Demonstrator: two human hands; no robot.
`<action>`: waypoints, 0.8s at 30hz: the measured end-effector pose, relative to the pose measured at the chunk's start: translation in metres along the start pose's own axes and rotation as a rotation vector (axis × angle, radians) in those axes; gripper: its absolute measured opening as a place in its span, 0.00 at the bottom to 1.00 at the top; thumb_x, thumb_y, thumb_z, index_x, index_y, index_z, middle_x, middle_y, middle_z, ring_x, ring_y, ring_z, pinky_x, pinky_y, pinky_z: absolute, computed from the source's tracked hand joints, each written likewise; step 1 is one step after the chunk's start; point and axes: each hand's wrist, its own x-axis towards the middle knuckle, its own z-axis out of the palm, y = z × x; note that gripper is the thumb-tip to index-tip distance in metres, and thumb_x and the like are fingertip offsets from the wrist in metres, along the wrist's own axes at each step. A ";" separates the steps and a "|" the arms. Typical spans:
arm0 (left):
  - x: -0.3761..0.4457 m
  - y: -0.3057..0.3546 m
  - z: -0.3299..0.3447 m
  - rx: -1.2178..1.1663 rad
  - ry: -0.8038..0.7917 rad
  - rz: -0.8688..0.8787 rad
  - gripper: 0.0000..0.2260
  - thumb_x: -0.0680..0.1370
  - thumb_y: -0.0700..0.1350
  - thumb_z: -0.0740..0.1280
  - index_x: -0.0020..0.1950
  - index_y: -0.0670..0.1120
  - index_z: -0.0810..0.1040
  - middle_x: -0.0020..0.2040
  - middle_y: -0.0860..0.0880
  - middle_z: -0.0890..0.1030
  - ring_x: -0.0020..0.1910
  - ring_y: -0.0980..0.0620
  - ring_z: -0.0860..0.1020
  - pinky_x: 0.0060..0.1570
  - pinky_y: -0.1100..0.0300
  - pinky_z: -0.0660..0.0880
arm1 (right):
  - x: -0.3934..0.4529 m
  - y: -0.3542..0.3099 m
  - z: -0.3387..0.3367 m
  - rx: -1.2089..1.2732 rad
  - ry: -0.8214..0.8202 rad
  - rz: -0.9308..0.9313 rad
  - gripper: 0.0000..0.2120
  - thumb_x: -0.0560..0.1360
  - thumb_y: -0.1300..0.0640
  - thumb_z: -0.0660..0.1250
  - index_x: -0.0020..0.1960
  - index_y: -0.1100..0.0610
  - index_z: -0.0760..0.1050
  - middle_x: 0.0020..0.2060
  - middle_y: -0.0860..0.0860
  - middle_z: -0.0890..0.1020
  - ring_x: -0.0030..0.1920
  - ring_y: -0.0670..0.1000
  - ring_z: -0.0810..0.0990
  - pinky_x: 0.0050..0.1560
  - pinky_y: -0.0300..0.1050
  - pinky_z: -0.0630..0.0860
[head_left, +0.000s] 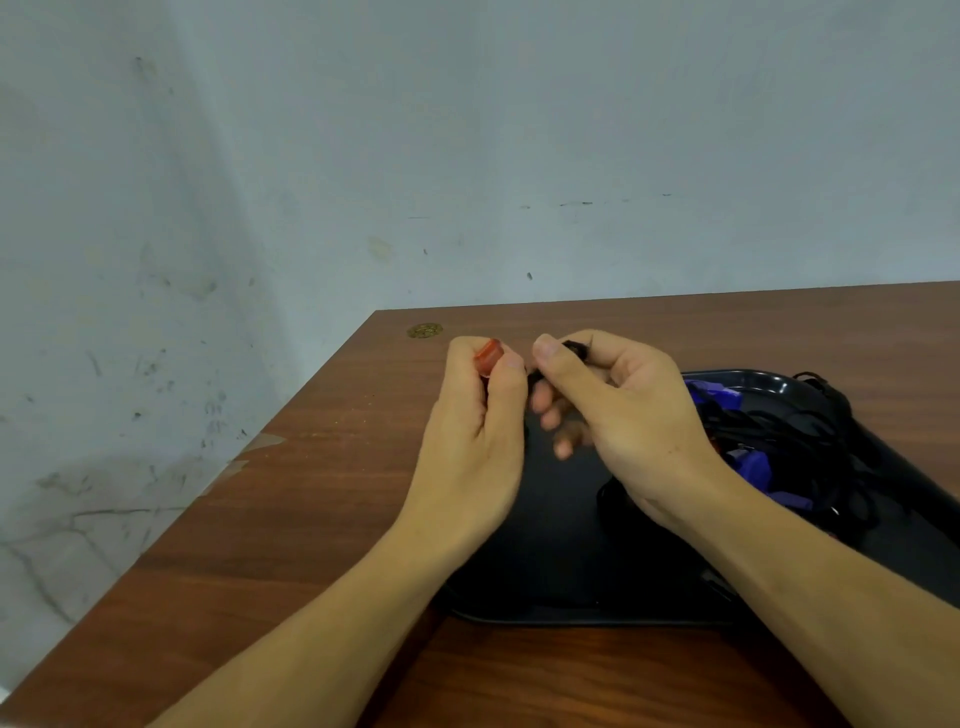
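Observation:
My left hand (475, 441) grips a small red piece (490, 356) between thumb and curled fingers, held above the left end of a black tray (550, 551). Close beside it, my right hand (623, 415) pinches a thin black cord or strap (575, 347) whose end sticks out past the thumb. The two hands nearly touch over the tray. Most of the red piece and of the cord is hidden inside the fingers.
The tray lies on a brown wooden table (311, 519) and holds a heap of black cords and blue pieces (753, 462) at its right. A round brass fitting (425, 330) sits near the table's far left corner. A grey wall stands behind.

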 end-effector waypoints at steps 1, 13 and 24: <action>0.000 -0.001 -0.002 0.003 -0.006 -0.008 0.08 0.85 0.48 0.55 0.50 0.46 0.69 0.35 0.55 0.74 0.34 0.54 0.72 0.35 0.52 0.72 | 0.001 -0.001 -0.001 -0.060 0.009 -0.007 0.10 0.78 0.54 0.68 0.42 0.60 0.79 0.27 0.49 0.80 0.27 0.45 0.77 0.25 0.37 0.74; -0.002 0.004 -0.004 -0.177 -0.160 -0.094 0.09 0.84 0.46 0.58 0.45 0.46 0.65 0.29 0.56 0.66 0.25 0.55 0.62 0.26 0.58 0.63 | 0.001 -0.010 -0.011 0.223 -0.060 0.286 0.12 0.72 0.47 0.71 0.35 0.52 0.76 0.32 0.48 0.75 0.33 0.43 0.74 0.30 0.36 0.71; -0.005 0.003 -0.014 0.266 -0.355 0.149 0.02 0.83 0.46 0.61 0.52 0.49 0.68 0.32 0.57 0.71 0.28 0.58 0.68 0.29 0.65 0.63 | 0.002 -0.008 -0.019 0.176 -0.113 0.288 0.12 0.80 0.52 0.64 0.41 0.56 0.79 0.37 0.51 0.81 0.37 0.46 0.76 0.32 0.39 0.66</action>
